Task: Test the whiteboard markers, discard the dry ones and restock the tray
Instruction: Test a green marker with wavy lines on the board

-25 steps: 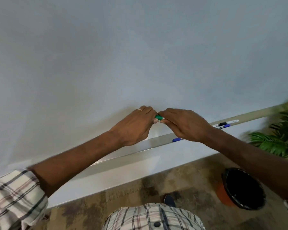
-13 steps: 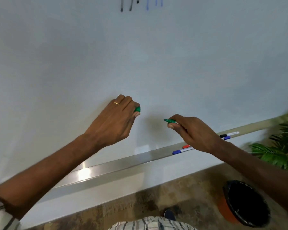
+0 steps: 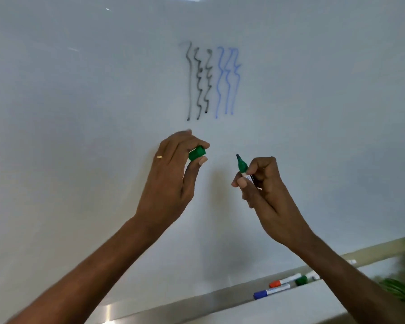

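Two hands raised at whiteboard (image 3: 80, 113): left hand (image 3: 171, 181) pinches green plastic cap (image 3: 197, 153); right hand (image 3: 264, 190) grips uncapped green marker (image 3: 242, 167), tip up.

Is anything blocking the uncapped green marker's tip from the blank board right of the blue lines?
Nothing visible. The right hand holds the green marker tip-up below bare whiteboard; the left hand holds its cap off to the side.

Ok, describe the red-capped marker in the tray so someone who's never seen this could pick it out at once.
Find the big whiteboard, then the metal tray along its bottom edge, where a few markers lie towards the right. The red-capped marker lies between the blue-capped marker and the green-capped marker. It has a white barrel and the only red-orange cap among them.
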